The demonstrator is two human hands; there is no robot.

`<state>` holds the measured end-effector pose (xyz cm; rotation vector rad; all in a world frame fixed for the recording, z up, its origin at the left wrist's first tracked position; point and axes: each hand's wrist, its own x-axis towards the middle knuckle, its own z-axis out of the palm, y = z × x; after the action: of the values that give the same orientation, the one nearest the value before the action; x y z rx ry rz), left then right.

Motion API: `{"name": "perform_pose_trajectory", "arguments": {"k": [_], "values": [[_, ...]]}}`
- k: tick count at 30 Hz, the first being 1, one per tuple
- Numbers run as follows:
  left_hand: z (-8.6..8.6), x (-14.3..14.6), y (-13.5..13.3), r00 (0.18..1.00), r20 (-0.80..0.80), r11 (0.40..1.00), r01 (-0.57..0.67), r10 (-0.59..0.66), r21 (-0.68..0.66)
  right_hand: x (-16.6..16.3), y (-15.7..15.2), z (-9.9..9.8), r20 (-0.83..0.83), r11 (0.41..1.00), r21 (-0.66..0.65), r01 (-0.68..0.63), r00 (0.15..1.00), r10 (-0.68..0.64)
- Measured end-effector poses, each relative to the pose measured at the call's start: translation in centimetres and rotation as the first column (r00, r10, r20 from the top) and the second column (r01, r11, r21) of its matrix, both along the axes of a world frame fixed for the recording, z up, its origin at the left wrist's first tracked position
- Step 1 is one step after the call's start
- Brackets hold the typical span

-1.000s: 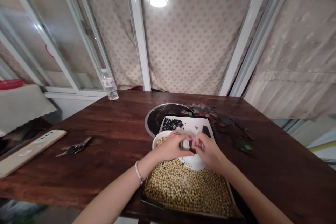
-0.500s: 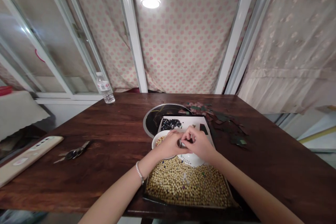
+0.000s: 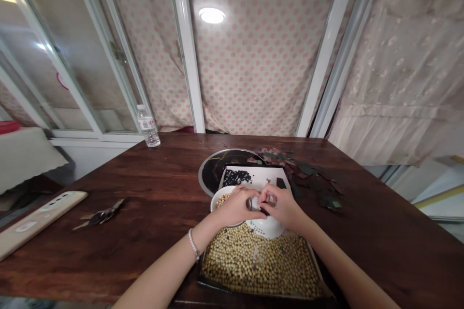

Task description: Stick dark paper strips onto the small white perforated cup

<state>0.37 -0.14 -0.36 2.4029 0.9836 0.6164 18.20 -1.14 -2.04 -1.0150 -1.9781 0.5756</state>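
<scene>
My left hand (image 3: 235, 206) and my right hand (image 3: 282, 205) meet over a white bowl (image 3: 264, 227), fingers pinched together around a small dark thing that I cannot make out. A second white bowl (image 3: 219, 198) with beans sits under my left hand. Both bowls rest at the far end of a dark tray (image 3: 217, 284) filled with tan beans (image 3: 258, 264) and a few dark specks. Behind the hands lies a white tray (image 3: 266, 175) holding a heap of small black beads (image 3: 237, 177).
On the brown wooden table (image 3: 155, 203) lie a bunch of keys (image 3: 99, 215) and a beige power strip (image 3: 36, 219) at the left, a water bottle (image 3: 148, 126) at the back left, a round dark plate (image 3: 217, 166), and scattered dark paper scraps (image 3: 315, 178) at the right.
The two hands have stayed pressed together over the white bowl, with small finger shifts. The camera view has tilted slightly, so everything sits a little lower in the frame.
</scene>
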Motion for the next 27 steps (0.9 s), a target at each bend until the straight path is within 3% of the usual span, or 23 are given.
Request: {"name": "perform_pose_trajectory", "arguments": {"k": [15,21,27], "values": [[0.0,0.1,-0.1,1.0,0.02,0.999,0.008,-0.008,-0.038,0.9,-0.5,0.6,0.068,0.991,-0.054,0.126,0.99,-0.122],[0.1,0.1,-0.1,1.0,0.017,0.999,0.01,-0.01,-0.041,1.2,-0.4,0.2,0.135,1.0,0.016,-0.002,0.991,0.0],[0.1,0.1,-0.1,1.0,0.01,0.999,0.018,-0.018,-0.039,1.7,-0.9,0.5,0.212,0.995,-0.018,-0.101,0.972,0.103]]}}
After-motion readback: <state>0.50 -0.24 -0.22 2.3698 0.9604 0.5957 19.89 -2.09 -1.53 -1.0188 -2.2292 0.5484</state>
